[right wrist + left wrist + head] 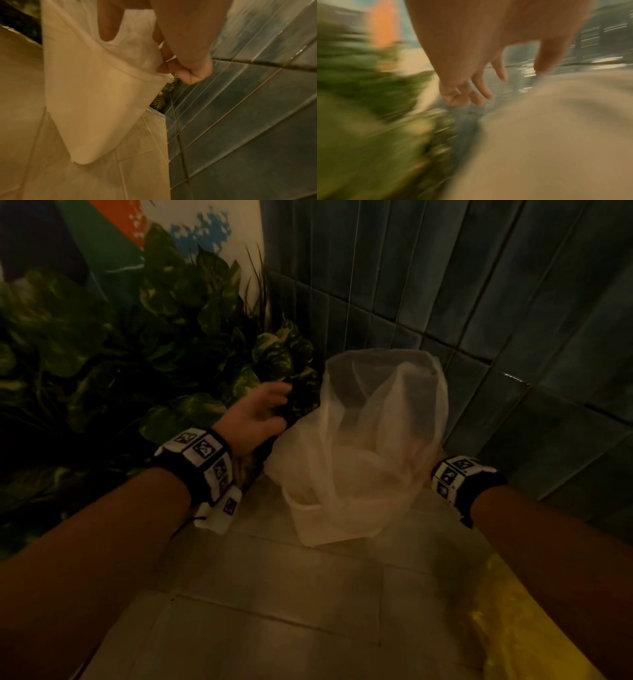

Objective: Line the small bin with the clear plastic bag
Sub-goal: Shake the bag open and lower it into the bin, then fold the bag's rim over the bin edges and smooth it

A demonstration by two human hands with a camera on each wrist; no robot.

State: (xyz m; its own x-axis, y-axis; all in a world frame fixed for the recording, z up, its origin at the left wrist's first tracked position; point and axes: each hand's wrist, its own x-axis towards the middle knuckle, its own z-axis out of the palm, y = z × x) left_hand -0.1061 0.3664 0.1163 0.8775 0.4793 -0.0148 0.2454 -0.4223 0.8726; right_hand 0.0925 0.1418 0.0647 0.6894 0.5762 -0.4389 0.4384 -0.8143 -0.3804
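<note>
A small white bin (325, 525) stands on the floor in a tiled corner. The clear plastic bag (383, 392) is draped over it and billows up above its rim. My left hand (267, 409) hovers at the bag's left side with relaxed fingers and holds nothing; the left wrist view, though blurred, shows the same left hand (488, 88). From the head view my right hand is hidden behind the bag, with only its wrist band (459, 481) showing. In the right wrist view my right hand (142, 54) pinches the bag (137, 51) at the rim of the bin (96, 108).
A leafy green plant (137, 354) crowds the left, right next to the bin. Teal wall tiles (479, 302) close the back and right, close behind my right hand. Pale floor tiles (274, 611) stretch toward me, with something yellow (507, 611) at the lower right.
</note>
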